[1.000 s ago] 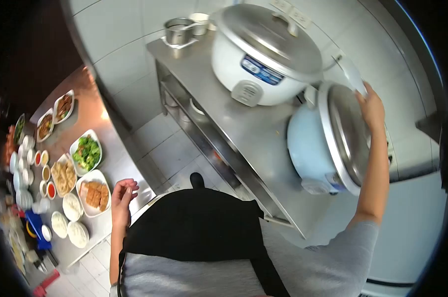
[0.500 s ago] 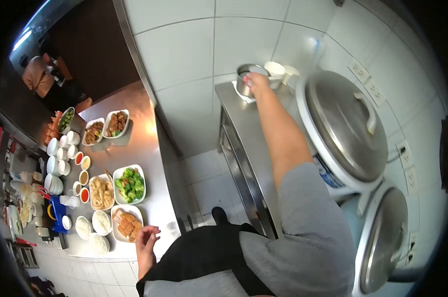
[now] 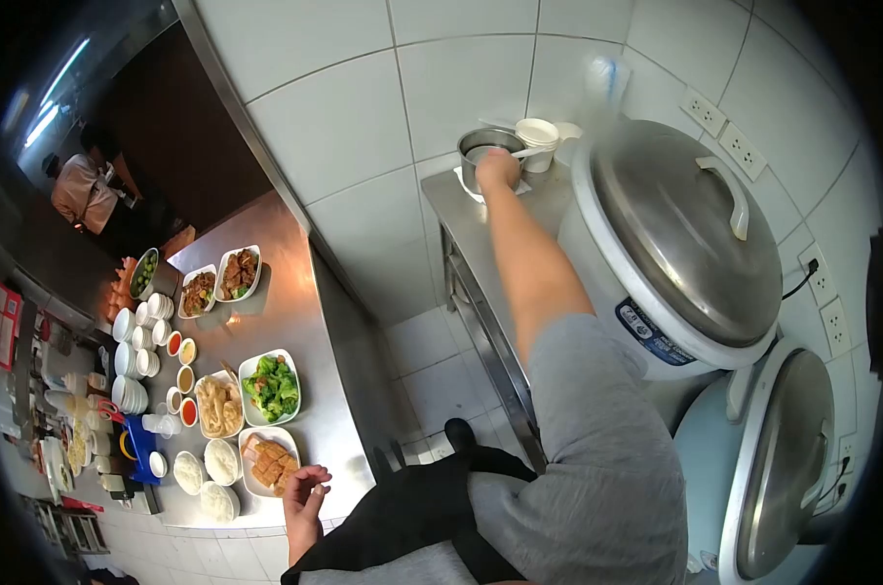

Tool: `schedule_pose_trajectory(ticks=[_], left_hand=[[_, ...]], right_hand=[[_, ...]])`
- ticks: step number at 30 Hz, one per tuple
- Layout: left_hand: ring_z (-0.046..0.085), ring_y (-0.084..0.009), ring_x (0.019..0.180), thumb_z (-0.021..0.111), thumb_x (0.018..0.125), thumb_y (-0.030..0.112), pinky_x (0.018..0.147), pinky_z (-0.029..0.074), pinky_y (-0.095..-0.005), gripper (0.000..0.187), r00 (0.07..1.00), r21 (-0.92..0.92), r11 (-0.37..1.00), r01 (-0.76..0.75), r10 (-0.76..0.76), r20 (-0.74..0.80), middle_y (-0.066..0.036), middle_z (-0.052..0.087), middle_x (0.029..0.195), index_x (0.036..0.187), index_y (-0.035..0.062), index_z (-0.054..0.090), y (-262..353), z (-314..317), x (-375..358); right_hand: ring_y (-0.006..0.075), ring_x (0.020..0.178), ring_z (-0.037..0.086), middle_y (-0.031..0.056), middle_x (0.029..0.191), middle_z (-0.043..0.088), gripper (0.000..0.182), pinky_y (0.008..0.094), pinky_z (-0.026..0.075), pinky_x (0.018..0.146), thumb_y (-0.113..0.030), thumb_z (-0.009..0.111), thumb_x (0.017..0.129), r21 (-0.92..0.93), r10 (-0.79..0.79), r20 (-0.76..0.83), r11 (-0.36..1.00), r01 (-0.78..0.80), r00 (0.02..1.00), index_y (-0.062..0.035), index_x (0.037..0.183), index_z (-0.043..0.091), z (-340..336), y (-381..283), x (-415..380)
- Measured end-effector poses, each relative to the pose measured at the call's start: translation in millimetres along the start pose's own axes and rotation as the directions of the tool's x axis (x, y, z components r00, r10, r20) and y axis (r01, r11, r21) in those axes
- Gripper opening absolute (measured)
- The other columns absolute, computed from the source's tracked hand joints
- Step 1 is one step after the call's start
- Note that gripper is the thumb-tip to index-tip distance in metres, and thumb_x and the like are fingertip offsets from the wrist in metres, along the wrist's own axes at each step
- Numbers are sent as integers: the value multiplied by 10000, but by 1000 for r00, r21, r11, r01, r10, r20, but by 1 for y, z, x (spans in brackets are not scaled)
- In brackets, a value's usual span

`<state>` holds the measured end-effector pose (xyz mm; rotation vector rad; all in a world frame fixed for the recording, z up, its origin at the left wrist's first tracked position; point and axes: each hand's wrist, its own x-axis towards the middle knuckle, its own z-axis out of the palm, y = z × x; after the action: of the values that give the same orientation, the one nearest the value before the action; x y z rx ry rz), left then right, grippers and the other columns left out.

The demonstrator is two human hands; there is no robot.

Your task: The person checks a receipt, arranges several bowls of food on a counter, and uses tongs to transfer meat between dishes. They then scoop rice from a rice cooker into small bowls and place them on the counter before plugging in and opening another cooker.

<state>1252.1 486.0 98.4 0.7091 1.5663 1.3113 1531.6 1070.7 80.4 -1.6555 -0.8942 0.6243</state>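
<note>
My right hand (image 3: 500, 168) reaches to the rim of a metal pot (image 3: 477, 146) on the side counter. Its fingers are closed around a pale utensil; a white handle (image 3: 534, 152) sticks out to the right, and its lower end is hidden. On the left, my left hand (image 3: 306, 495) hangs with loosely bent fingers and thumb apart, holding nothing. It is beside a white dish of sliced fried cutlet (image 3: 271, 464) at the table's edge. Stacked white bowls (image 3: 537, 134) stand right behind the pot.
A large rice cooker (image 3: 690, 234) with a steel lid stands right of my arm, a second cooker (image 3: 783, 468) below it. The steel table (image 3: 329, 429) carries broccoli (image 3: 271, 387), rice bowls (image 3: 222, 462), sauces and stacked cups. A person (image 3: 86, 195) stands at far left.
The view has shifted slightly. My right hand remains at the pot but has turned, and the white handle now shows beside it. My left hand stays near the cutlet dish.
</note>
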Motion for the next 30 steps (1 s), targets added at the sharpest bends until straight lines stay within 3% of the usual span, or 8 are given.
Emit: schedule_pose_trajectory(ticks=[4, 9, 11, 13, 18, 21, 23, 30], left_hand=[[543, -166, 981, 524, 793, -29, 882, 406, -315, 249, 998, 46, 997, 54, -52, -48, -69, 571, 1019, 1036, 25, 529, -5, -4, -5], [538, -173, 989, 522, 763, -68, 918, 391, -303, 277, 987, 7, 995, 104, -102, -122, -86, 564, 1025, 1029, 8, 525, -18, 5, 11], [536, -172, 997, 528, 764, -67, 920, 392, -302, 285, 979, -3, 992, 123, -122, -162, -86, 564, 1031, 1040, 7, 523, -18, 12, 19], [534, -172, 1004, 533, 765, -65, 921, 393, -301, 294, 966, -11, 988, 155, -154, -207, -87, 563, 1036, 1050, 7, 521, -19, 16, 18], [530, -171, 1012, 552, 772, -34, 915, 394, -300, 295, 942, -42, 977, 210, -214, -260, -87, 563, 1054, 1062, 14, 519, -18, 19, 18], [529, -173, 1017, 562, 780, -2, 909, 396, -301, 297, 949, -42, 981, 191, -195, -248, -85, 564, 1063, 1073, 19, 515, -7, 20, 18], [528, -175, 1019, 566, 781, 15, 904, 399, -304, 304, 962, -27, 988, 154, -156, -225, -85, 565, 1069, 1080, 22, 512, 3, 22, 24], [526, -188, 1030, 592, 785, 110, 901, 406, -340, 366, 965, 8, 998, 67, -63, -253, -90, 564, 1086, 1127, 20, 498, 17, 1, 2]], right_hand=[[347, 1060, 529, 198, 1166, 523, 240, 373, 445, 887, -88, 546, 783, -342, -499, 125, 790, 509, 858, -34, 1005, 619, -21, -10, 6], [340, 1287, 331, 180, 1413, 298, 549, 452, 352, 1021, -163, 411, 875, -748, -413, 257, 488, 450, 874, -10, 1384, 277, 43, 10, 124], [327, 1343, 235, 147, 1477, 188, 605, 477, 296, 1057, -184, 405, 885, -766, -222, 204, 571, 297, 953, -67, 1435, 181, 52, -7, 134], [307, 1318, 284, 111, 1429, 305, 534, 480, 312, 1031, -217, 407, 891, -751, -133, 165, 625, 212, 977, -123, 1403, 292, 38, -41, 99], [263, 1138, 453, 23, 1232, 521, 347, 475, 382, 894, -200, 427, 887, -834, -354, 104, 478, 276, 929, -190, 1225, 506, 44, -40, 98], [261, 1061, 488, 6, 1181, 551, 318, 452, 395, 880, -164, 466, 858, -653, -667, -37, 580, 487, 744, -215, 1156, 564, 48, -52, 76], [267, 1022, 497, 10, 1113, 577, 274, 417, 408, 874, -149, 500, 834, -344, -844, -255, 535, 772, 471, -214, 1077, 609, 56, -55, 43], [287, 1036, 497, 44, 1104, 576, 269, 388, 418, 884, -142, 496, 854, -388, -682, 8, 672, 631, 731, -212, 1087, 610, 47, -32, 44]])
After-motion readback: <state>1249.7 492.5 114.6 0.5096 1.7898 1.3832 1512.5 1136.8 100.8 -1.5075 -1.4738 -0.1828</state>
